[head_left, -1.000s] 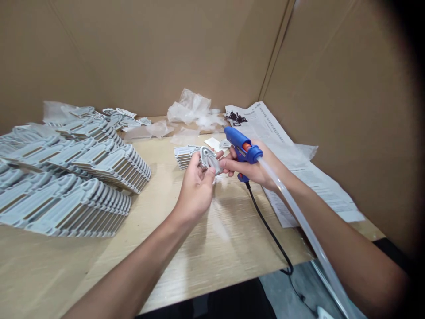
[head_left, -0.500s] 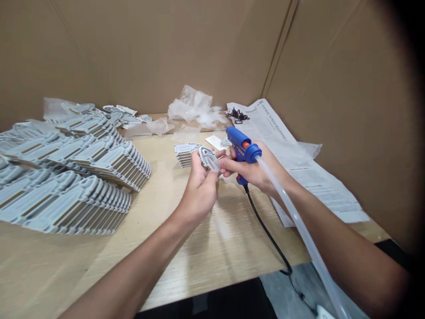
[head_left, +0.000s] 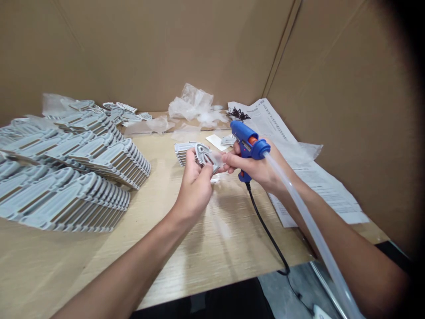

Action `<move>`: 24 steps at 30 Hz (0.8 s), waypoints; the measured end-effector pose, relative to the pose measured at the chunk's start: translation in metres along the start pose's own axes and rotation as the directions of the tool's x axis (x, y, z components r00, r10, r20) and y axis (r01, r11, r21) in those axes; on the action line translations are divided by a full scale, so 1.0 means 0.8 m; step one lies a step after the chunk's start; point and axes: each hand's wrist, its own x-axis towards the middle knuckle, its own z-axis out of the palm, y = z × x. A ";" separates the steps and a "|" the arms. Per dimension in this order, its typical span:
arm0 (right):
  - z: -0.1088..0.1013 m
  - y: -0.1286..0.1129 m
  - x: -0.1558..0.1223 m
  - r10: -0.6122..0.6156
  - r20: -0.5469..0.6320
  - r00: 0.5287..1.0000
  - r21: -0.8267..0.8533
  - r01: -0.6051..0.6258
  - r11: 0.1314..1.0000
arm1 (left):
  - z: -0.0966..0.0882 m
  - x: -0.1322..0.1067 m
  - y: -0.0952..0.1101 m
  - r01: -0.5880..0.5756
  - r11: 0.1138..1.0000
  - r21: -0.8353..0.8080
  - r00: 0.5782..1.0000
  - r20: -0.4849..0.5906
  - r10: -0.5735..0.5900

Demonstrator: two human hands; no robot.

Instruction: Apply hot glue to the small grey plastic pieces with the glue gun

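Note:
My left hand [head_left: 195, 184] is closed on a small grey plastic part [head_left: 206, 156], held above the table near its middle. My right hand [head_left: 254, 169] grips a blue hot glue gun [head_left: 248, 141] and its fingertips also touch the same grey part. A long clear glue stick [head_left: 308, 230] sticks out of the back of the gun over my right forearm. The gun's black cord [head_left: 265, 230] runs down over the table's front edge. A short stack of grey parts [head_left: 183, 151] lies just behind my left hand.
Long rows of stacked grey plastic parts [head_left: 66, 177] fill the left of the wooden table [head_left: 199, 248]. Crumpled clear plastic bags [head_left: 194, 108] lie at the back. Printed paper sheets [head_left: 299, 164] cover the right side. Cardboard walls [head_left: 166, 48] enclose the table.
Both hands have risen slightly and the glue gun has tilted up and moved a little right. The grey part has turned in my left hand's fingers.

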 end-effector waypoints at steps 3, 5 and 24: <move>-0.009 -0.004 0.001 -0.033 0.015 0.999 -0.040 0.033 0.999 | -0.004 0.001 0.005 -0.023 0.999 0.046 0.998 -0.065 0.026; -0.013 -0.005 0.001 -0.043 0.050 0.998 -0.073 0.046 0.996 | -0.007 0.001 0.009 -0.044 0.996 0.084 0.997 -0.067 0.050; -0.028 -0.015 0.000 -0.140 0.093 0.986 -0.150 0.153 0.977 | -0.009 0.004 0.010 -0.110 0.988 0.107 0.983 -0.136 0.124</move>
